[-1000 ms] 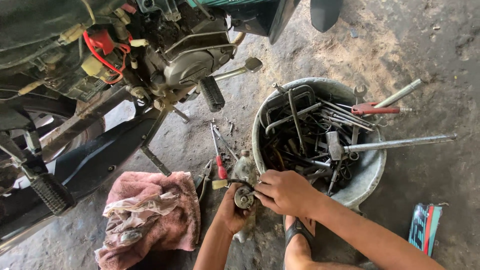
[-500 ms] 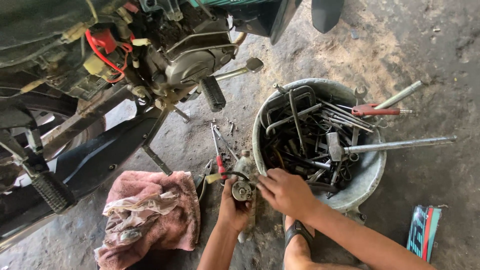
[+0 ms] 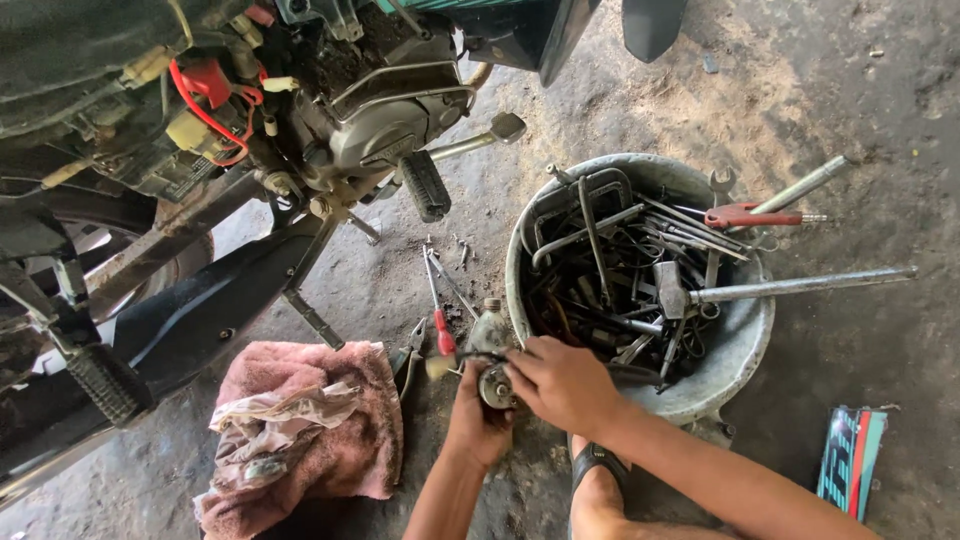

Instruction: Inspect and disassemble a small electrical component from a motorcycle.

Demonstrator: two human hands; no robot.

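Note:
My left hand [image 3: 476, 420] holds a small round grey metal part [image 3: 495, 385] from below, low in the middle of the head view. My right hand [image 3: 565, 385] closes over the same part from the right, fingers on its top. Both hands hover just in front of a grey tub [image 3: 745, 345] crammed with wrenches, a hammer and other tools. A red-handled screwdriver [image 3: 438, 305] lies on the ground just left of the hands.
A stripped motorcycle engine [image 3: 385, 130] with red wiring and a footpeg fills the upper left. A pink rag [image 3: 320, 420] with crumpled plastic lies at the lower left. My sandalled foot [image 3: 600, 480] rests below the hands. A striped flat object [image 3: 850, 460] lies lower right.
Both hands have stayed together on the metal part, shifting slightly up and toward the tub. The view has drifted a little.

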